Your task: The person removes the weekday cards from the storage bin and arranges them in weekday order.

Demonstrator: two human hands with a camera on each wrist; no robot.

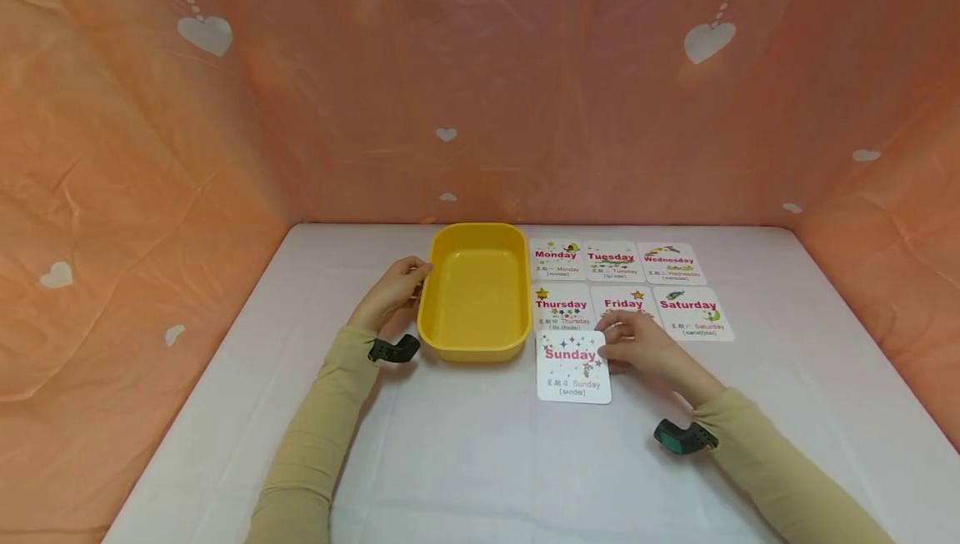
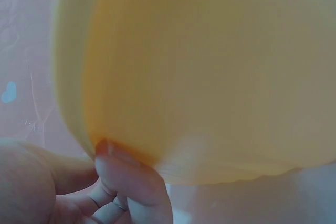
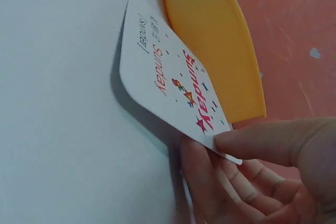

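Observation:
My left hand [image 1: 393,290] grips the left side of a yellow plastic tray [image 1: 480,352]; the left wrist view has thumb and fingers pinching the wall of that tray [image 2: 210,77]. Inside, the tray shows only its bare floor. To its right, my right hand [image 1: 637,346] pinches the right edge of a white "Sunday" card [image 1: 573,367]. In the right wrist view this card [image 3: 157,72] is tilted and raised off the table, with the thumb on its face and fingers beneath.
Monday [image 1: 557,261], Tuesday [image 1: 611,262] and Wednesday [image 1: 671,264] cards lie in a back row. Thursday [image 1: 562,305], Friday [image 1: 622,303] and Saturday [image 1: 690,313] cards form a row before them; the right hand partly covers Friday. Orange cloth [image 1: 480,111] walls surround the white table [image 1: 465,461].

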